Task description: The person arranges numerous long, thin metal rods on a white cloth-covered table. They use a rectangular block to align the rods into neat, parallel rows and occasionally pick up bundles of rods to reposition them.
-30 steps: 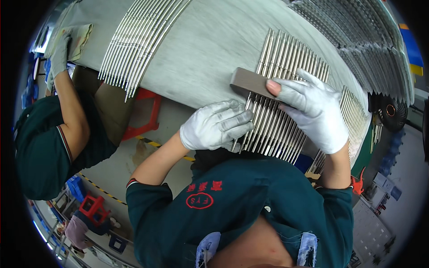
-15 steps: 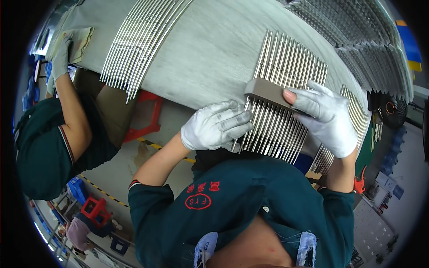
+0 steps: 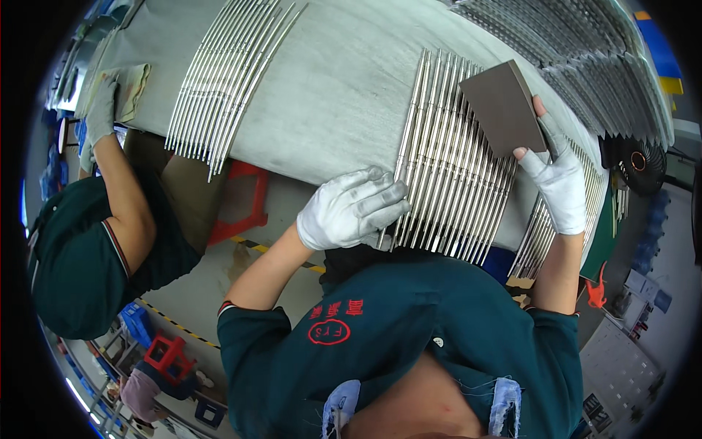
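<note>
My right hand [image 3: 557, 175], in a white glove with bare fingertips, grips a grey-brown rectangular block [image 3: 503, 108] by its right edge. The block is tilted, its broad face showing, above the upper right of a row of shiny metal rods [image 3: 453, 183]. The rods lie side by side on the grey-covered table, their near ends close to my body. At the row's left edge rests my gloved left hand [image 3: 355, 208], its fingers stretched out against the outermost rods. Its thumb is mostly hidden.
Another row of metal rods [image 3: 223, 88] lies at the table's left. More rods [image 3: 559, 212] are beyond my right hand. Stacked ridged clear trays [image 3: 607, 95] stand at the far right, near a black fan [image 3: 633, 164]. A co-worker's gloved hand [image 3: 101, 110] touches a cloth [image 3: 134, 91] at far left.
My right hand has lifted the block from across the rods, moved it away from me and to the right, and turned its broad face up. My left hand has barely moved.
</note>
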A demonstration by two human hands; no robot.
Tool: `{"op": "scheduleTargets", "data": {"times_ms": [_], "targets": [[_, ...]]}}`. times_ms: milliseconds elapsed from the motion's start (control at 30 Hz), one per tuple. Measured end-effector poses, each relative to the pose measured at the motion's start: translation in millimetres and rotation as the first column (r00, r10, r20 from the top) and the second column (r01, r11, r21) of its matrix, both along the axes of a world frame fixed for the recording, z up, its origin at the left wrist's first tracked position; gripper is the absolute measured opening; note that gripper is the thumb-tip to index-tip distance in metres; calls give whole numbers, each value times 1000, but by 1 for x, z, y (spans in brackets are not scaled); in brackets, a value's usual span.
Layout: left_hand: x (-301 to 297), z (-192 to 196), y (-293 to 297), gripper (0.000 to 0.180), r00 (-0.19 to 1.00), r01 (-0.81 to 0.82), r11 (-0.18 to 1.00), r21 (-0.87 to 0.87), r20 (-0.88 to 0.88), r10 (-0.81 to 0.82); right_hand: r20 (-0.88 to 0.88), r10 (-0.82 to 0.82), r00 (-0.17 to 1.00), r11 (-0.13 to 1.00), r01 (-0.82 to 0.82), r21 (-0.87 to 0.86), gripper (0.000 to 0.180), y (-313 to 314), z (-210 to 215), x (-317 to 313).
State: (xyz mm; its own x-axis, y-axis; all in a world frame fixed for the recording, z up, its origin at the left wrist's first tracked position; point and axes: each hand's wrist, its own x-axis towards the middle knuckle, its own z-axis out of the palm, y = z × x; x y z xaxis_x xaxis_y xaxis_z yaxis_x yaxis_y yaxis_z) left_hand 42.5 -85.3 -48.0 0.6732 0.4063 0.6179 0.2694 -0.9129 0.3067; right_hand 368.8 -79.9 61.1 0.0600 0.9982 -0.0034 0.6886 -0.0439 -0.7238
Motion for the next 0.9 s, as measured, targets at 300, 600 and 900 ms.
{"op": "scheduleTargets", "data": {"times_ms": [300,600,900], "targets": [[1,6,0,45,998,-8,1000,2,-55,8,160,-58,985,991,77,-111,67,-3,-6,10],[-2,0,0,40,998,-30,997,65,-53,34,-24,54,998,997,-53,47,62,-9,-6,1],[-13,18,-11,67,1000,-13,1000,-23,-24,12,279,21,960,959,-98,266,57,-13,18,-16]]}}
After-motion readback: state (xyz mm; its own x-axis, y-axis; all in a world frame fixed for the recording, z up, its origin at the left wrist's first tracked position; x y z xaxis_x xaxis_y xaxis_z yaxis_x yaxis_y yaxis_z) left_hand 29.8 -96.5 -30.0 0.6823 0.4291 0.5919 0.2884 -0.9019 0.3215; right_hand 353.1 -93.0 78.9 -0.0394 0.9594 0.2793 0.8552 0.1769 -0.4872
